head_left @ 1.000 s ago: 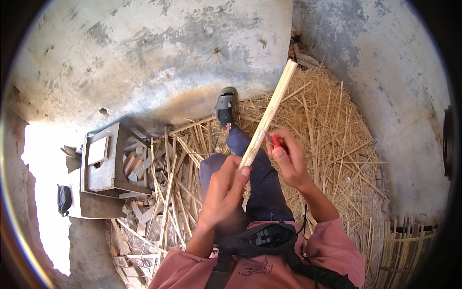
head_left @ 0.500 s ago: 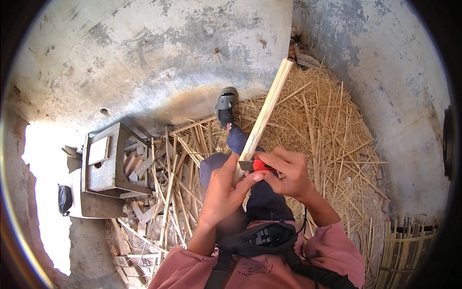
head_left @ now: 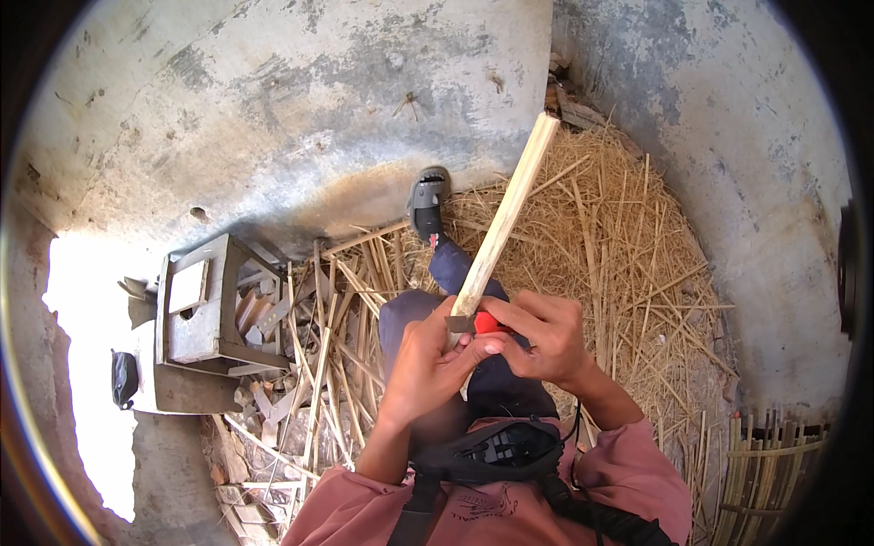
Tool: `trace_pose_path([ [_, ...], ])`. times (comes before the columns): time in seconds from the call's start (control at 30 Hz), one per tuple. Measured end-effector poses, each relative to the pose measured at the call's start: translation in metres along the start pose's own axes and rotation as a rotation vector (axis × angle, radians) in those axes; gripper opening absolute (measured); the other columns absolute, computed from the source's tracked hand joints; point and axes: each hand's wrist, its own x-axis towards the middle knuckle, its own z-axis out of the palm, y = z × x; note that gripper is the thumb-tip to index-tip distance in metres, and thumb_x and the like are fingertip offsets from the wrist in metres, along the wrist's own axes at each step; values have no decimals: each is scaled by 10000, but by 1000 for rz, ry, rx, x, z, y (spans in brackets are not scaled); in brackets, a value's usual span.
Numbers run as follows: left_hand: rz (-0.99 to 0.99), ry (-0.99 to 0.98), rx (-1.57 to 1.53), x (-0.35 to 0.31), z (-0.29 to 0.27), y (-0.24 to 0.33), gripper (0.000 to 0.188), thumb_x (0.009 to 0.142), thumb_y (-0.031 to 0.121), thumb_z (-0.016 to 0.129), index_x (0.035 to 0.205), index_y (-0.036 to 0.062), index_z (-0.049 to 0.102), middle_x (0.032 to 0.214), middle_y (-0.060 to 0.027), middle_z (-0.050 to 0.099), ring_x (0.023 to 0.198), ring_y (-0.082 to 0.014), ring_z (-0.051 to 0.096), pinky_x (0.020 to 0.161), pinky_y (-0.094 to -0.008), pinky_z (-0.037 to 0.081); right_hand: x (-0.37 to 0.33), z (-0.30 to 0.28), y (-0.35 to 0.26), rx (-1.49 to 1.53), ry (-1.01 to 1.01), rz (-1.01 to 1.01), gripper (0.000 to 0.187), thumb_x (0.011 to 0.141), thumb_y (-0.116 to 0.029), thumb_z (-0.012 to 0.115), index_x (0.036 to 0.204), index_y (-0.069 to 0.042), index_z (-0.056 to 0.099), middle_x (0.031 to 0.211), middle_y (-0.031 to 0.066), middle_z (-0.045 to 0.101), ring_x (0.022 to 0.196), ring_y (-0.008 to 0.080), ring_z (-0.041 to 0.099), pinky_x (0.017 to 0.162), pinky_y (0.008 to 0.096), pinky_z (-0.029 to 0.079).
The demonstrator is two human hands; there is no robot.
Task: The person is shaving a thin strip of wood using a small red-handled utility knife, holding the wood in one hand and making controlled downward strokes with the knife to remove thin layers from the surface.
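Note:
A long pale wooden stick (head_left: 510, 209), squared and possibly split bamboo, slants up and away from my hands. My left hand (head_left: 423, 364) is closed around its near end, which the fingers partly hide. In my right hand (head_left: 551, 337) is a knife with a red handle (head_left: 488, 323). Its short dark blade (head_left: 460, 323) lies across the stick close to the near end, touching it. Both thumbs come close together just below the blade. Behind the stick are my legs in dark blue trousers, with one foot in a grey clog (head_left: 428, 200).
Straw-like shavings (head_left: 628, 246) cover the floor to the right. Loose sticks (head_left: 323, 364) and rubble lie to the left, beside a worn wooden box frame (head_left: 205, 300). A slatted stick panel (head_left: 774, 469) stands at lower right. Plastered walls (head_left: 300, 100) curve around. A black bag (head_left: 496, 450) hangs at my waist.
The blade has slid a little toward me and turned along the stick's near end. The stick's far end has shifted slightly right. Both hands keep their hold.

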Motion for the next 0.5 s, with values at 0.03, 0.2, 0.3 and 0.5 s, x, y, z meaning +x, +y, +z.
trace_pose_path([
  [0.03, -18, 5, -17, 0, 1, -1, 548, 920, 263, 868, 1335, -17, 646, 649, 31, 545, 595, -31, 413, 511, -252, 334, 0, 0, -1, -2, 8, 2, 416, 803, -198, 826, 1211, -125, 792, 693, 7, 574, 543, 197, 579, 498, 348, 460],
  [0.2, -33, 16, -90, -3, 3, -6, 500, 921, 270, 867, 1285, -17, 677, 659, 66, 487, 622, -18, 376, 510, -244, 296, 0, -2, -7, -65, 6, 9, 457, 770, -154, 812, 1227, -135, 794, 675, 1, 535, 533, 192, 559, 497, 349, 457],
  [0.3, -22, 43, -94, -2, 6, -3, 487, 921, 275, 868, 1263, -21, 686, 665, 67, 466, 633, -24, 363, 516, -249, 294, -3, 0, -7, -104, 24, 7, 480, 757, -135, 803, 1237, -139, 793, 670, -4, 520, 531, 185, 551, 496, 348, 453],
  [0.5, -53, 69, -4, -2, 5, 3, 434, 932, 269, 857, 1207, -32, 707, 665, 61, 446, 647, -42, 370, 525, -264, 314, -4, 4, -6, -149, 50, -4, 501, 754, -120, 793, 1255, -131, 788, 667, -3, 510, 522, 179, 536, 491, 335, 439],
])
